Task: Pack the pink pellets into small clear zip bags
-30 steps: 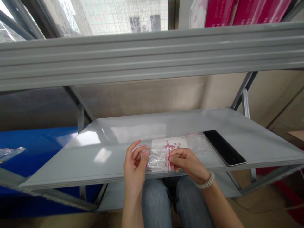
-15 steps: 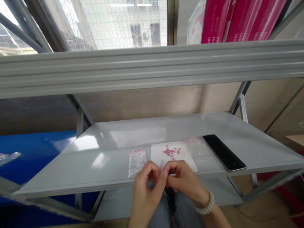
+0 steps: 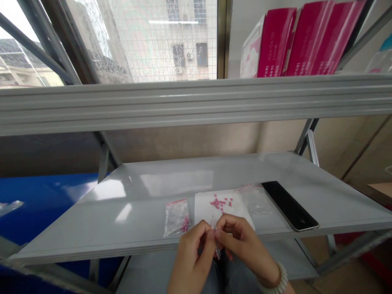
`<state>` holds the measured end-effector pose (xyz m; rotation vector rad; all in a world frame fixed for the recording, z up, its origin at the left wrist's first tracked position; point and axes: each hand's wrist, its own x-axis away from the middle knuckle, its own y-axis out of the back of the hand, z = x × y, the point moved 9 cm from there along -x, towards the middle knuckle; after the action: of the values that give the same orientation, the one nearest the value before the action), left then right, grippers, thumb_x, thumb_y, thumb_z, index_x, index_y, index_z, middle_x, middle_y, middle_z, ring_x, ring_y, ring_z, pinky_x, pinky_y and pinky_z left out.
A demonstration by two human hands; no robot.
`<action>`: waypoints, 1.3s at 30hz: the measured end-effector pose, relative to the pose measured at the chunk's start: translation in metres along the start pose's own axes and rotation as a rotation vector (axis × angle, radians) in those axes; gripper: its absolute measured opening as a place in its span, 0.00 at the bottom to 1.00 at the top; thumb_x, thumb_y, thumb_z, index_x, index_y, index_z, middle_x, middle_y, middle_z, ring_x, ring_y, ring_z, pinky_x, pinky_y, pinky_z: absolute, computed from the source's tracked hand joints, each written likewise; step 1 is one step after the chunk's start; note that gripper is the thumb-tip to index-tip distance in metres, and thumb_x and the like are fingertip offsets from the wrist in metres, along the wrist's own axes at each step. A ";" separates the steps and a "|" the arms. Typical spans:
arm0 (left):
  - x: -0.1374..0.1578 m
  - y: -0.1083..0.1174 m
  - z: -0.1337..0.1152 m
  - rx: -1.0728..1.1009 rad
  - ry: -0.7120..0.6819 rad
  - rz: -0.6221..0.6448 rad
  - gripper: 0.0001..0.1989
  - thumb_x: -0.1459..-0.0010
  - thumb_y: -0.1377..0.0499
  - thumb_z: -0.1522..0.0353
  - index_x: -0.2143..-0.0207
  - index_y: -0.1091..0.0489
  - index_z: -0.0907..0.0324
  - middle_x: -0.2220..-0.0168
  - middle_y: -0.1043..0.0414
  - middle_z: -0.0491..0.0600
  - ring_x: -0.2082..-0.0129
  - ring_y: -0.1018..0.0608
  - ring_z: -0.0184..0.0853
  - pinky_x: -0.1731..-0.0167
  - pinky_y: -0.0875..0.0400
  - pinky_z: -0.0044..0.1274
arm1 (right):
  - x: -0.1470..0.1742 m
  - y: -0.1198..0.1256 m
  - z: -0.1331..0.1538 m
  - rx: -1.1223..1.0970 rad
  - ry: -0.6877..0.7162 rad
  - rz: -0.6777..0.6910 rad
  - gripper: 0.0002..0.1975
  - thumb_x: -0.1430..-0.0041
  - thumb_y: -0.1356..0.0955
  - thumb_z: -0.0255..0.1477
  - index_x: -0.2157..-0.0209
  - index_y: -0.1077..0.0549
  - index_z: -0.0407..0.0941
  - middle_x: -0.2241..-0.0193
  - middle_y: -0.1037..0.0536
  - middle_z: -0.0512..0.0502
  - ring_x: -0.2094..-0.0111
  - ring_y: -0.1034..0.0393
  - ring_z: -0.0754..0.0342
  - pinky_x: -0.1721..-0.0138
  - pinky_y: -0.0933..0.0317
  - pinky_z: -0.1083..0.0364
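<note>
Thumb and fingers of my left hand (image 3: 194, 251) and my right hand (image 3: 241, 241) pinch a small clear plastic bag (image 3: 213, 222) between them, over the front edge of the shelf. Fingertips cover most of the bag. Just behind them, small round pink pieces (image 3: 218, 203) lie loose on a white sheet of paper (image 3: 201, 206). To the left rests a clear zip bag (image 3: 175, 216) with a red seal line and several pink pieces in its lower right corner. Another clear zip bag (image 3: 259, 202) lies flat at the paper's right side.
A black phone (image 3: 289, 205) lies to the right on the grey shelf (image 3: 147, 204). A metal crossbar (image 3: 183, 104) spans the view above it, with pink boxes (image 3: 306, 41) standing at the upper right. Blue material (image 3: 45, 200) is at the left.
The view has tilted up a little, so everything sits lower in the picture. Both hands stay close together, still pinching, and more of the clear plastic shows between the fingertips.
</note>
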<state>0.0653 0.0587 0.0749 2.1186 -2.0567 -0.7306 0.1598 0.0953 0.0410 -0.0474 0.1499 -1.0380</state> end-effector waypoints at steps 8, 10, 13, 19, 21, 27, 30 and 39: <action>0.006 0.012 -0.018 -0.292 -0.230 -0.275 0.11 0.45 0.49 0.73 0.80 0.41 0.57 0.83 0.39 0.40 0.82 0.34 0.27 0.80 0.40 0.17 | 0.010 0.005 0.027 0.367 0.126 -0.178 0.12 0.46 0.37 0.31 0.81 0.40 0.45 0.84 0.43 0.56 0.81 0.50 0.61 0.79 0.55 0.60; 0.009 0.022 -0.026 -0.298 -0.267 -0.363 0.12 0.46 0.48 0.75 0.81 0.43 0.57 0.84 0.42 0.39 0.84 0.35 0.26 0.81 0.41 0.16 | 0.013 0.011 0.030 0.393 0.125 -0.244 0.10 0.49 0.37 0.30 0.82 0.41 0.46 0.85 0.44 0.57 0.81 0.50 0.61 0.80 0.56 0.60; 0.012 0.031 -0.031 -0.211 -0.289 -0.385 0.13 0.42 0.44 0.69 0.79 0.41 0.56 0.82 0.39 0.40 0.82 0.32 0.27 0.80 0.37 0.17 | 0.015 0.012 0.032 0.341 0.104 -0.236 0.10 0.51 0.38 0.30 0.83 0.42 0.46 0.85 0.46 0.57 0.82 0.52 0.61 0.80 0.56 0.60; 0.013 0.003 -0.016 -0.122 -0.290 0.024 0.45 0.60 0.27 0.52 0.40 0.37 0.52 0.41 0.31 0.56 0.41 0.29 0.51 0.43 0.31 0.42 | 0.017 0.002 0.033 0.210 0.044 -0.094 0.10 0.54 0.38 0.30 0.83 0.44 0.47 0.85 0.48 0.58 0.82 0.54 0.61 0.81 0.57 0.60; 0.013 -0.001 -0.005 -0.161 -0.242 0.065 0.42 0.59 0.26 0.58 0.41 0.34 0.50 0.42 0.29 0.55 0.38 0.32 0.53 0.41 0.34 0.45 | 0.017 0.005 0.032 0.218 0.034 -0.111 0.11 0.53 0.38 0.31 0.84 0.45 0.47 0.85 0.49 0.58 0.82 0.55 0.62 0.81 0.58 0.59; 0.009 0.011 -0.007 -0.106 -0.245 -0.058 0.30 0.55 0.28 0.62 0.47 0.27 0.49 0.50 0.22 0.52 0.45 0.25 0.51 0.44 0.31 0.44 | 0.018 0.011 0.031 0.294 0.060 -0.154 0.16 0.47 0.36 0.33 0.84 0.44 0.47 0.85 0.47 0.58 0.82 0.54 0.61 0.81 0.57 0.59; 0.005 0.013 -0.008 0.091 -0.217 -0.083 0.23 0.50 0.31 0.59 0.51 0.24 0.51 0.61 0.20 0.50 0.59 0.20 0.44 0.54 0.26 0.35 | 0.024 0.015 0.050 0.346 0.210 -0.212 0.16 0.40 0.35 0.34 0.80 0.37 0.46 0.83 0.39 0.54 0.80 0.45 0.58 0.80 0.49 0.59; -0.005 -0.010 0.026 0.618 0.037 0.042 0.24 0.52 0.31 0.52 0.56 0.22 0.57 0.65 0.22 0.51 0.63 0.22 0.39 0.60 0.28 0.27 | 0.037 -0.004 0.080 0.588 0.560 -0.056 0.09 0.33 0.38 0.27 0.65 0.27 0.48 0.51 0.30 0.42 0.44 0.38 0.45 0.40 0.46 0.46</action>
<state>0.0638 0.0713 0.0495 2.3197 -2.5340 -0.0324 0.1869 0.0589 0.1166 0.7808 0.3454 -1.0968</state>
